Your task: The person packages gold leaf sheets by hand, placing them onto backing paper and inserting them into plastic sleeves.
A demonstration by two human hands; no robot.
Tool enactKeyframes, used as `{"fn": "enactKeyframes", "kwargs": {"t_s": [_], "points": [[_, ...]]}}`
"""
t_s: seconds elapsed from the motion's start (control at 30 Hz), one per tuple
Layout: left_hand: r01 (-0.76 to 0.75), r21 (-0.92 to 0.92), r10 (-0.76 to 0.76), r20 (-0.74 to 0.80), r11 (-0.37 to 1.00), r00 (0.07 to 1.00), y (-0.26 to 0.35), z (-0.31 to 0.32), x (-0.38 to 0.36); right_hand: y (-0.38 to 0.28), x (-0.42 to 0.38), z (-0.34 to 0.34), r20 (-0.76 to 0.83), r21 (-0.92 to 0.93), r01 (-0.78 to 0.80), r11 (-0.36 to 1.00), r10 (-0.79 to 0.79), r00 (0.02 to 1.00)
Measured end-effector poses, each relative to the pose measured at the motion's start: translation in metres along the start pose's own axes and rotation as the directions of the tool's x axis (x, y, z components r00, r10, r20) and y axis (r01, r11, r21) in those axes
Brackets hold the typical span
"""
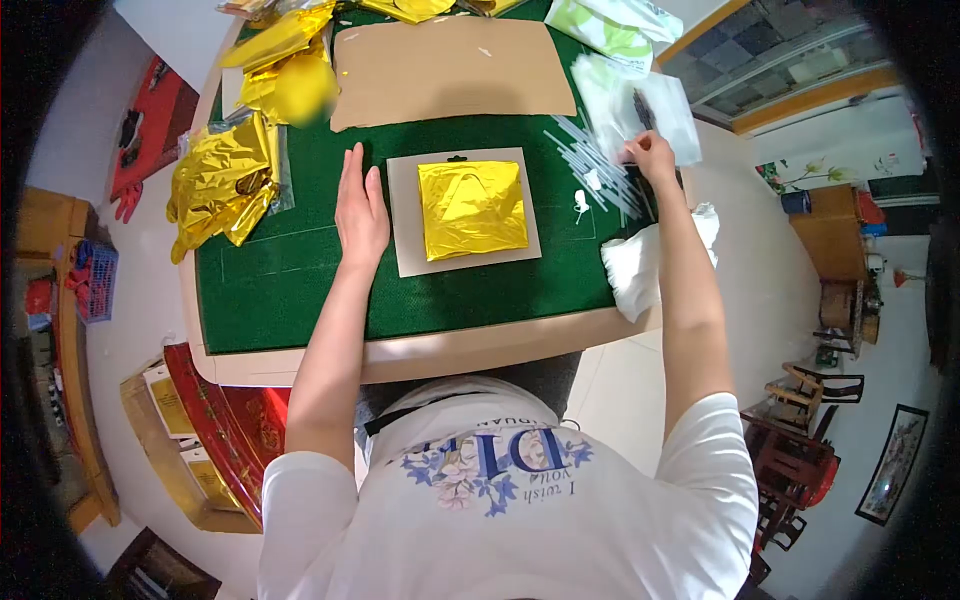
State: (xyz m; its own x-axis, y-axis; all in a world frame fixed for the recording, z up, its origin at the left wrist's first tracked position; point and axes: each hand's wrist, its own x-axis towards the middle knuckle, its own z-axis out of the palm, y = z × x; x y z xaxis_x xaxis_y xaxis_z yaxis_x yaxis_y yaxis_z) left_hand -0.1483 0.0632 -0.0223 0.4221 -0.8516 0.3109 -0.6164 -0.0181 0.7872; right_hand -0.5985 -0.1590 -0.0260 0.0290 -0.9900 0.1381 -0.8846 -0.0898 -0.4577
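Note:
In front of me a folded gold foil piece (pixel 473 212) lies on a grey-beige card (pixel 408 240) with a small dark hanger slot at its top edge. My left hand (pixel 361 212) rests on the green mat just left of the card, fingers straight and nothing in them. Over to the right, my right hand (pixel 652 157) is closed in a pinch at the edge of a translucent plastic bag (pixel 680 120). What it pinches is too small to tell. A dark slim object (pixel 643 108) lies on the bag just beyond those fingers. Thin pale sticks (pixel 590 165) are spread beside the hand.
A brown cardboard sheet (pixel 450 75) lies at the back of the green mat (pixel 290 310). Gold foil packets (pixel 225 185) are heaped at the left. A crumpled white cloth or bag (pixel 630 270) sits under my right forearm, and a green-white bag (pixel 610 30) at the back right.

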Motion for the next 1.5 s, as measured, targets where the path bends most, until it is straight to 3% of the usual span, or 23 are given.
{"fn": "enactKeyframes", "kwargs": {"t_s": [0.1,0.2,0.27,0.47,0.53,0.57,0.63,0.73,0.83,0.97,1.07,1.13,1.17,1.23,1.27,1.3,1.33,1.37,1.5], "points": [[-0.004,-0.019,0.004,-0.012,1.000,1.000,0.000,0.001,0.000,-0.009,-0.002,-0.003,-0.044,-0.009,-0.022,1.000,0.022,0.999],[-0.051,0.006,0.051,-0.022,0.999,0.998,-0.002,0.000,-0.001,-0.023,-0.014,-0.010,-0.169,-0.087,0.092,0.992,-0.105,0.980],[-0.038,-0.005,0.038,-0.023,0.999,0.999,-0.001,0.000,-0.001,-0.041,-0.025,-0.022,-0.368,-0.104,0.172,0.980,-0.199,0.908],[-0.018,-0.023,0.018,-0.013,1.000,1.000,0.001,0.000,0.000,-0.084,-0.045,-0.063,-0.496,-0.023,0.253,0.967,-0.230,0.837],[-0.025,-0.026,0.025,-0.015,0.999,1.000,0.000,0.000,-0.001,-0.106,-0.050,-0.074,-0.530,-0.096,0.396,0.913,-0.384,0.756],[-0.024,-0.027,0.023,-0.016,0.999,1.000,-0.001,0.000,-0.001,-0.122,-0.051,-0.078,-0.529,-0.097,0.398,0.912,-0.386,0.756],[-0.023,-0.026,0.023,-0.014,0.999,1.000,-0.001,0.001,-0.001,-0.154,-0.055,-0.075,-0.505,-0.109,0.569,0.815,-0.538,0.675],[-0.018,-0.026,0.018,-0.020,0.999,1.000,0.001,0.000,0.000,-0.189,-0.051,-0.045,-0.397,-0.121,0.701,0.703,-0.682,0.615],[-0.025,-0.019,0.024,-0.039,1.000,0.999,-0.002,0.001,0.000,-0.212,-0.047,0.003,-0.232,-0.100,0.740,0.666,-0.738,0.633],[-0.058,0.023,0.059,-0.077,0.998,0.995,-0.005,0.003,0.000,-0.224,-0.051,0.048,-0.131,-0.068,0.738,0.671,-0.740,0.660],[-0.105,0.032,0.107,-0.106,0.994,0.989,-0.007,0.003,0.000,-0.221,-0.056,0.061,-0.144,-0.042,0.672,0.740,-0.670,0.729],[-0.107,0.040,0.111,-0.121,0.994,0.986,-0.007,0.002,0.000,-0.215,-0.065,0.063,-0.269,0.102,0.488,0.867,-0.448,0.853],[-0.109,0.047,0.115,-0.135,0.993,0.984,-0.006,0.001,-0.001,-0.206,-0.071,0.065,-0.263,0.102,0.490,0.866,-0.452,0.852],[-0.075,0.027,0.078,-0.139,0.997,0.987,-0.001,-0.002,-0.002,-0.182,-0.087,0.065,-0.176,0.134,0.246,0.960,-0.221,0.959],[-0.047,0.009,0.048,-0.138,0.999,0.989,0.001,-0.002,-0.003,-0.171,-0.099,0.065,-0.175,0.133,0.249,0.959,-0.225,0.959],[-0.045,0.010,0.046,-0.143,0.999,0.989,0.002,-0.002,-0.005,-0.159,-0.111,0.065,-0.035,0.276,0.109,0.955,-0.104,0.994],[-0.030,0.062,0.036,-0.107,0.998,0.994,0.003,-0.003,-0.008,-0.153,-0.123,0.064,0.124,0.392,-0.053,0.918,0.005,0.992],[-0.015,0.116,0.023,-0.071,0.993,0.997,0.004,-0.004,-0.011,-0.156,-0.133,0.059,0.130,0.395,-0.055,0.917,0.003,0.991],[-0.015,0.082,0.017,-0.024,0.997,1.000,0.016,-0.005,-0.023,-0.173,-0.154,0.037,0.336,0.513,-0.315,0.799,0.150,0.930]]}}
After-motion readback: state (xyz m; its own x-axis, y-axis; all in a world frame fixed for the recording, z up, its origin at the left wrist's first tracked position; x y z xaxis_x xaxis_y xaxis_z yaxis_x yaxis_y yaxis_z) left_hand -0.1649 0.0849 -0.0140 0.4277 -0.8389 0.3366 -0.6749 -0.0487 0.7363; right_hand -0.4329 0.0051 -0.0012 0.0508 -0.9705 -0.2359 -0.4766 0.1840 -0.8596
